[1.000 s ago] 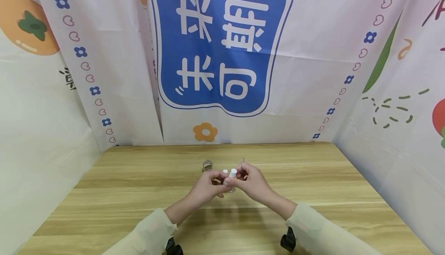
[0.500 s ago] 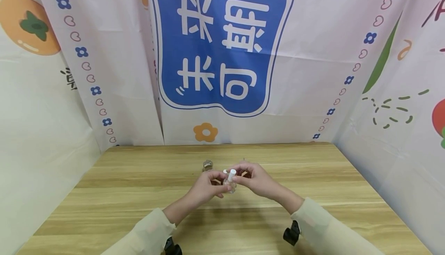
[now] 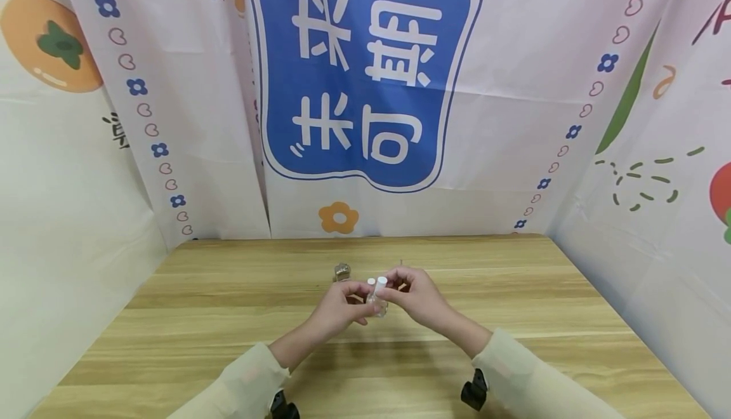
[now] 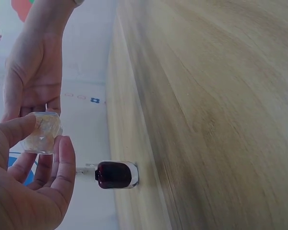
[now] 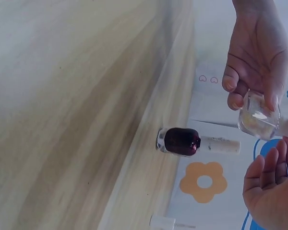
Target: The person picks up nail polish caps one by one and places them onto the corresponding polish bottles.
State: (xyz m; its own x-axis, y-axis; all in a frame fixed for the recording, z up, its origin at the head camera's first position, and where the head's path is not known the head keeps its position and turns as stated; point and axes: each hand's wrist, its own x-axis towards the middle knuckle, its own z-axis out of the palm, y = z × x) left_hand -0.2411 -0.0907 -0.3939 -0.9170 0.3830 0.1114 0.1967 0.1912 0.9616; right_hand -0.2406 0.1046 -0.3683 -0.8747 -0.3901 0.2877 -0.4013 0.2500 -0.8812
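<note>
the left hand [image 3: 338, 305] pinches a clear bottle [image 5: 257, 116], the right hand [image 3: 421, 301] its white cap [image 3: 381, 285]; behind the clear bottle, a dark red bottle [image 5: 181, 141] stands on the worktop [image 3: 217, 324].

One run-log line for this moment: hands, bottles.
left hand: holds clear bottle | right hand: pinches its white cap | dark red bottle: upright on table
</note>
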